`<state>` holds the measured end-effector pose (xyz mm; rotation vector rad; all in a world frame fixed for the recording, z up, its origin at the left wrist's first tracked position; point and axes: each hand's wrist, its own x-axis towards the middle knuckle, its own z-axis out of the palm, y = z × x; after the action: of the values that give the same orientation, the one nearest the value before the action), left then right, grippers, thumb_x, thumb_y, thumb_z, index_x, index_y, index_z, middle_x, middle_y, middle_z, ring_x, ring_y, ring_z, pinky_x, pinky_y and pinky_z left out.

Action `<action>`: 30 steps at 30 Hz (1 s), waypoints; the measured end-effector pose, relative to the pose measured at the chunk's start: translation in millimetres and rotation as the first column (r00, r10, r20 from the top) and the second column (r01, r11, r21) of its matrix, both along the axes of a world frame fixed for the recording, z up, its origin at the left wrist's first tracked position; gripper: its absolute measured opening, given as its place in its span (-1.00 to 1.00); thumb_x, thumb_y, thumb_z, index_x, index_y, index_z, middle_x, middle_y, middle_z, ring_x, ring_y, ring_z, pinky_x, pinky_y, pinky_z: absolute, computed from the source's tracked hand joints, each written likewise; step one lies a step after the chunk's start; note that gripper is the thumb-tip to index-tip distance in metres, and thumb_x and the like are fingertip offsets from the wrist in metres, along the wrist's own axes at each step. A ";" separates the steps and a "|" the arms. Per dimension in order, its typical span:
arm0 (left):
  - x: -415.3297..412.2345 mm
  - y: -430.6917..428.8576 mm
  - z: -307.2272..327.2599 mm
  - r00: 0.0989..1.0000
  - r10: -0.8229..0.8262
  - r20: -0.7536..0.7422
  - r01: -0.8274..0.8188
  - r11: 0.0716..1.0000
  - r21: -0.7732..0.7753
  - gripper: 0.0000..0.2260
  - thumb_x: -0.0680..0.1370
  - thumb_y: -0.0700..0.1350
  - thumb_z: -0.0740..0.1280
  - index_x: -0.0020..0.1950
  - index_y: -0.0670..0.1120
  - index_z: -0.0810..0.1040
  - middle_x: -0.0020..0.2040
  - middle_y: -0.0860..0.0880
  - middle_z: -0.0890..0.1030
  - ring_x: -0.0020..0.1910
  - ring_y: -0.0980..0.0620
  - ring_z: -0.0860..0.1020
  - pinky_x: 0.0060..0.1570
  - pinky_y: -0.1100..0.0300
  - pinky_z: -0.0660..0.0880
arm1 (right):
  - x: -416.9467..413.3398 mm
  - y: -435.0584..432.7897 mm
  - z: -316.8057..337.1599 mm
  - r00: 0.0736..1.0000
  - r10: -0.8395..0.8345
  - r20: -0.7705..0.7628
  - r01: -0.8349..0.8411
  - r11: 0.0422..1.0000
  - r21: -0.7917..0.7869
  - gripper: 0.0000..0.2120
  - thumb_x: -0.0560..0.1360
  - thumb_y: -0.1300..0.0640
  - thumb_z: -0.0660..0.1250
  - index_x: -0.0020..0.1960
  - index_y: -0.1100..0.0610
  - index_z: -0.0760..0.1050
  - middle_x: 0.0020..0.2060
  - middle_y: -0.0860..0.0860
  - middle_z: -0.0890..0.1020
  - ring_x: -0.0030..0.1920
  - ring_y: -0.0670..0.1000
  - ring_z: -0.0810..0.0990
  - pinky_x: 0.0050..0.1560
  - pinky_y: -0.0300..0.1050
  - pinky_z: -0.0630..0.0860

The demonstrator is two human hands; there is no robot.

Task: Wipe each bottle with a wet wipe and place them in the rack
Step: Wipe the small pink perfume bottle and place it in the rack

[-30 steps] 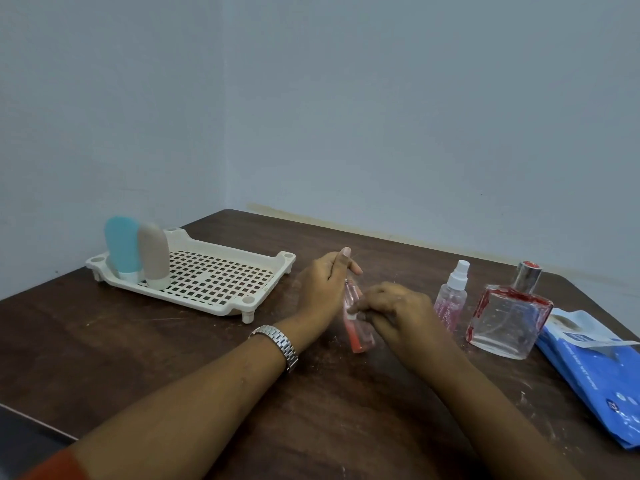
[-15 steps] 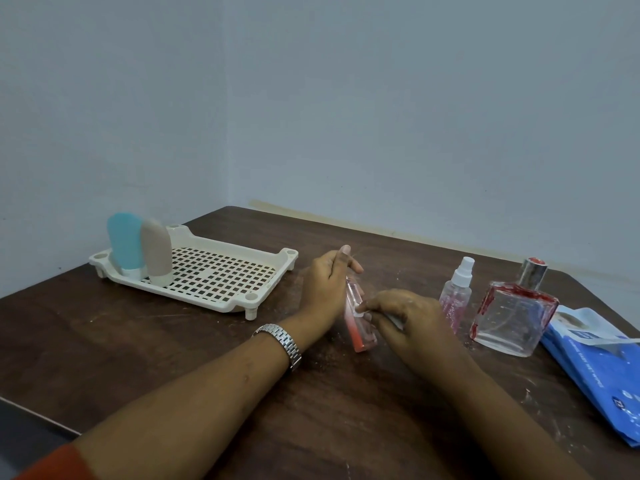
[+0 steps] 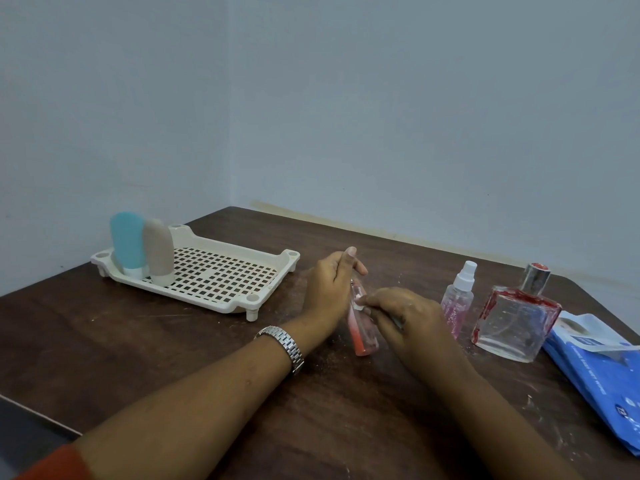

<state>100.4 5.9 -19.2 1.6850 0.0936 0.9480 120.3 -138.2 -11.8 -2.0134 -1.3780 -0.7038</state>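
Both forearms reach in from the bottom edge over the dark wooden table (image 3: pixel 138 341), the left one showing an orange sleeve cuff (image 3: pixel 52 462) at the corner and a metal wristwatch (image 3: pixel 282 344) on the wrist. At the near right edge lies a blue pack of wet wipes (image 3: pixel 602 368), flat on the table with its flap lifted.

The hands meet mid-table around the small red bottle (image 3: pixel 362 327), which stands tilted with its base on or just above the wood. The left hand (image 3: pixel 329 289) is turned on edge, palm to the right, with one fingertip pointing up; its fingers are curled round the bottle's upper part. The right hand (image 3: pixel 405 317) comes in knuckles up, and its fingertips pinch a scrap of white wet wipe (image 3: pixel 359 304) against the bottle's side.

Just beyond the right hand stand a clear spray bottle (image 3: pixel 457 299) with a white pump and a square glass bottle (image 3: pixel 516 320) with red edges and a silver cap, near each other.

Farther left sits the cream rack (image 3: pixel 214 275), holding a blue bottle (image 3: pixel 126 247) and a beige bottle (image 3: pixel 157 251) upright, side by side at its far left end, touching. Behind is a pale blue-grey wall (image 3: pixel 381 116)
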 end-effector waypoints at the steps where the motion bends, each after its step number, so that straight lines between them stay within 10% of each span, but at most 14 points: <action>1: -0.3 0.2 -0.4 1.000 -0.007 -0.004 0.007 1.000 -0.009 -0.65 0.66 -0.02 0.13 -0.29 -0.04 0.51 -0.47 0.00 0.52 -0.47 0.04 0.51 -0.39 0.20 0.40 | -0.7 -1.0 0.2 1.000 0.001 0.014 0.000 1.000 -0.022 -0.82 0.40 0.24 0.34 -0.03 0.12 0.64 -0.12 -0.01 0.68 -0.09 -0.23 0.54 -0.02 -0.51 0.39; 14: 3.8 -0.9 -1.4 1.000 0.016 0.014 -0.016 1.000 0.009 -0.65 0.65 0.00 0.15 -0.31 -0.01 0.52 -0.47 -0.09 0.52 -0.47 0.04 0.48 -0.39 0.15 0.40 | 1.7 7.0 2.8 1.000 -0.018 0.007 0.017 0.999 0.033 -0.83 0.42 0.23 0.32 -0.04 0.14 0.65 -0.11 0.00 0.68 -0.06 -0.24 0.51 0.05 -0.55 0.33; 30: 9.5 6.5 -9.0 0.991 0.031 -0.132 -0.043 0.994 -0.096 -0.61 0.66 0.00 0.11 -0.26 -0.11 0.53 -0.50 -0.05 0.57 -0.48 0.02 0.57 -0.34 0.21 0.48 | -10.0 -10.8 20.4 0.973 -0.020 -0.230 -0.086 0.893 -0.441 -0.76 0.43 0.25 0.38 -0.10 -0.08 0.67 -0.14 -0.19 0.49 -0.11 -0.24 0.44 -0.13 -0.53 0.28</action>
<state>109.9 12.3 -28.1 1.6574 0.2555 0.8470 110.3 -149.0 8.6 -2.3261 -1.5304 -0.1257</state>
